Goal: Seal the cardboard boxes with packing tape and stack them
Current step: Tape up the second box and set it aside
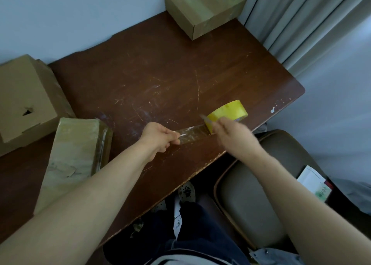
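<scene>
Over the scratched brown wooden table (160,74), left hand (160,136) pinches a glossy clear tape strip (191,134); blurred right hand (234,135) grips its round yellow roll (227,112). Left, a flat tape-wrapped cardboard box (73,156); farthest, a closed cardboard carton (203,7).

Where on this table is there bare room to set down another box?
The middle of the table is bare, between the far box, the holed box on the left and the tape roll. Crowded: the near left, where the flat box lies by the holed box, and the front edge, where the left hand and right hand stretch the tape strip.
</scene>
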### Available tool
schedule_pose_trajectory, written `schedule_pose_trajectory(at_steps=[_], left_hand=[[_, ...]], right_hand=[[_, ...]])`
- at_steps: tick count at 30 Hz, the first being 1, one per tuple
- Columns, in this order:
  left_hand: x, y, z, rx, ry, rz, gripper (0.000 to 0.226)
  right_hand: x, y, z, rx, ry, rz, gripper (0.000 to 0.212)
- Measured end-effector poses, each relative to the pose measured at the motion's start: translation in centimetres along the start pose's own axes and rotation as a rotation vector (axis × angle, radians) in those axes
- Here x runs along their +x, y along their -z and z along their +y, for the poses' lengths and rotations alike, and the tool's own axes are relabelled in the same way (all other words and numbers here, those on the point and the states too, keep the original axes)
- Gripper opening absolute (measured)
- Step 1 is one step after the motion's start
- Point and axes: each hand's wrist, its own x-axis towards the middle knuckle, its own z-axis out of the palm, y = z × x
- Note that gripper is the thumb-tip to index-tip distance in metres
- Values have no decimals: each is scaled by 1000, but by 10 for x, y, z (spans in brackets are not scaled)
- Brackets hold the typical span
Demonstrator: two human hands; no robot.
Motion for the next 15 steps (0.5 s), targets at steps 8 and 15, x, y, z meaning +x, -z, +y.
schedule_pose_trajectory(at_steps=[8,15], left_hand=[[2,-1,-3,13,-17,6,12],[3,-2,-4,23,-28,11,10]], right_hand=[[-6,-46,4,-311,-122,-44,27],[6,-64,2,-354,-159,-54,17]])
